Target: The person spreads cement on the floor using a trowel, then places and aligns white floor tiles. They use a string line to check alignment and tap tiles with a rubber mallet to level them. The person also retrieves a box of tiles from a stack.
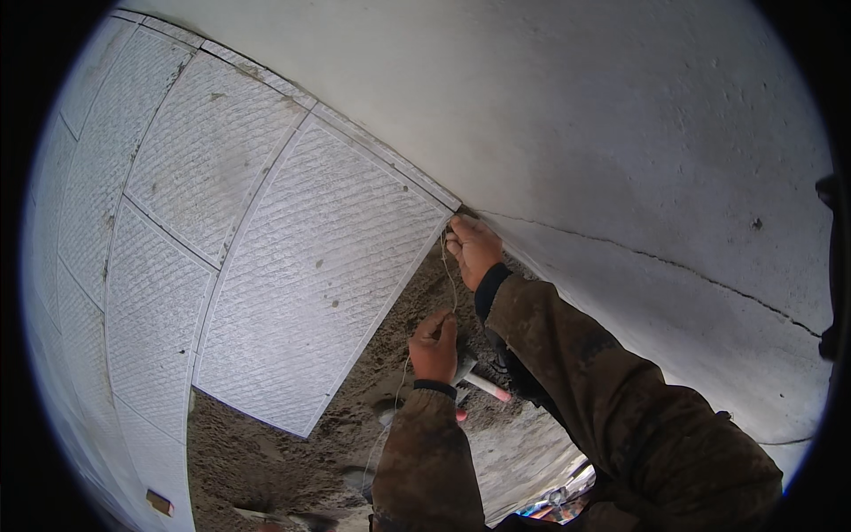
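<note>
My right hand pinches a thin pale string at the upper corner of a textured light tile, beside the wall's base. Lower down, my left hand is closed on the same string, which runs on downward past my wrist. Bare grey-brown sandy bedding lies next to the tile. Beneath and beside my left hand rests a tool with a pale, red-ended handle, partly hidden, with another red tip near it.
A white wall with a long crack runs along the right. Laid tiles extend leftward, with a small brown-yellow block on them at lower left. Other dark tools lie in the sand. Pale ground shows at bottom right.
</note>
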Action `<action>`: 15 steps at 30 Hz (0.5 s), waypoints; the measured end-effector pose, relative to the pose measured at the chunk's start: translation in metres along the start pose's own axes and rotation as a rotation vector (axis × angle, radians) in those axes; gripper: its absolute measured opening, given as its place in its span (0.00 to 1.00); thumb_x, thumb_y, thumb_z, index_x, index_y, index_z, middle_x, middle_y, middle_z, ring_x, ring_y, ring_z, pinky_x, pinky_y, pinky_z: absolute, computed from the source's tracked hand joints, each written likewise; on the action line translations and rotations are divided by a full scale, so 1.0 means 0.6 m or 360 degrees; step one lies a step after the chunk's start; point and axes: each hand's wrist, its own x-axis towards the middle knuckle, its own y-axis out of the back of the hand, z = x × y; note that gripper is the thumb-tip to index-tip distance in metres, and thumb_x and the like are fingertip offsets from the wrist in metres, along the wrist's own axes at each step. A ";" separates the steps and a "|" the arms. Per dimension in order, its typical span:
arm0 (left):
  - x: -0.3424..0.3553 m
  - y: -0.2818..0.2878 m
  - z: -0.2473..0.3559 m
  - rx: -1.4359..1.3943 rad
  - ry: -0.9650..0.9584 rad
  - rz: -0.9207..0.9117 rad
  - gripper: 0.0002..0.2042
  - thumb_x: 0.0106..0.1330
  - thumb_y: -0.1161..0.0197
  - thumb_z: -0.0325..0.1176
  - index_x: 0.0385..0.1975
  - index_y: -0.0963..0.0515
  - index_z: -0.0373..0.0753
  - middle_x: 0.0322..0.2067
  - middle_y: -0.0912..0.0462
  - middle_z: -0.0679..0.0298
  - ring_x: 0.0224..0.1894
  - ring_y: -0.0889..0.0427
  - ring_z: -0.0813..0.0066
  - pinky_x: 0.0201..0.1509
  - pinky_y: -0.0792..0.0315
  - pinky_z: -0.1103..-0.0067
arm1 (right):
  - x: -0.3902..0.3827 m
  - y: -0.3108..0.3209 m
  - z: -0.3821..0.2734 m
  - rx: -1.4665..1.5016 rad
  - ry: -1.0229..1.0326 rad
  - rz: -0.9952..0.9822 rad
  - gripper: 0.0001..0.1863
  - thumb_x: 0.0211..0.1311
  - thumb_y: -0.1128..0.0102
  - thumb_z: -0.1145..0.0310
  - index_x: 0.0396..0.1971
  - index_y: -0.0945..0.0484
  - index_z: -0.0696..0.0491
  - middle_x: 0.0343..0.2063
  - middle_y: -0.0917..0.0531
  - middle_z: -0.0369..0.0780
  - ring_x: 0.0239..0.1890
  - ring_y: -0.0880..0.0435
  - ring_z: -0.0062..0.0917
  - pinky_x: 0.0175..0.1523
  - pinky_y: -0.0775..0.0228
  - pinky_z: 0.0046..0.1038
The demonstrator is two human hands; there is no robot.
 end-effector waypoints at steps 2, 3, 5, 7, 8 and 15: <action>0.001 -0.002 -0.002 0.0002 0.0030 0.0001 0.13 0.68 0.38 0.31 0.48 0.18 0.30 0.30 0.17 0.67 0.30 0.23 0.84 0.33 0.28 0.82 | -0.003 -0.002 -0.003 -0.0028 -0.0011 0.0015 0.21 0.65 0.32 0.62 0.54 0.23 0.55 0.41 0.19 0.36 0.38 0.21 0.23 0.42 0.22 0.30; 0.001 -0.003 -0.004 0.0006 0.0006 0.0002 0.13 0.68 0.37 0.31 0.47 0.18 0.30 0.30 0.17 0.66 0.30 0.23 0.84 0.33 0.28 0.82 | -0.004 -0.003 -0.004 -0.0049 -0.0016 0.0026 0.21 0.65 0.32 0.61 0.54 0.23 0.55 0.41 0.19 0.36 0.37 0.21 0.23 0.42 0.22 0.31; 0.004 -0.008 -0.007 -0.0021 0.0012 0.0011 0.13 0.68 0.37 0.31 0.47 0.17 0.30 0.30 0.16 0.66 0.30 0.22 0.83 0.33 0.28 0.81 | -0.003 -0.006 -0.008 -0.0066 -0.0024 0.0035 0.22 0.65 0.32 0.61 0.54 0.23 0.55 0.40 0.19 0.37 0.37 0.21 0.23 0.41 0.23 0.30; 0.007 -0.011 -0.010 -0.0031 -0.0011 0.0013 0.13 0.68 0.37 0.31 0.47 0.17 0.30 0.31 0.16 0.66 0.30 0.22 0.83 0.33 0.28 0.81 | -0.002 -0.006 -0.010 -0.0051 -0.0045 0.0065 0.22 0.64 0.32 0.61 0.53 0.22 0.56 0.39 0.18 0.37 0.36 0.22 0.23 0.40 0.23 0.30; 0.008 -0.012 -0.010 -0.0029 -0.0024 0.0012 0.13 0.68 0.37 0.31 0.47 0.17 0.30 0.31 0.16 0.66 0.30 0.22 0.83 0.33 0.28 0.81 | -0.001 -0.006 -0.010 -0.0072 -0.0037 0.0041 0.21 0.64 0.32 0.60 0.52 0.22 0.56 0.38 0.18 0.37 0.35 0.22 0.23 0.39 0.24 0.30; 0.012 -0.016 -0.007 0.0031 0.0007 -0.0012 0.13 0.68 0.37 0.33 0.47 0.17 0.31 0.31 0.16 0.65 0.30 0.21 0.83 0.34 0.27 0.81 | -0.004 -0.006 -0.010 -0.0170 -0.0036 -0.0010 0.18 0.67 0.35 0.57 0.49 0.23 0.52 0.36 0.23 0.34 0.34 0.26 0.21 0.37 0.26 0.29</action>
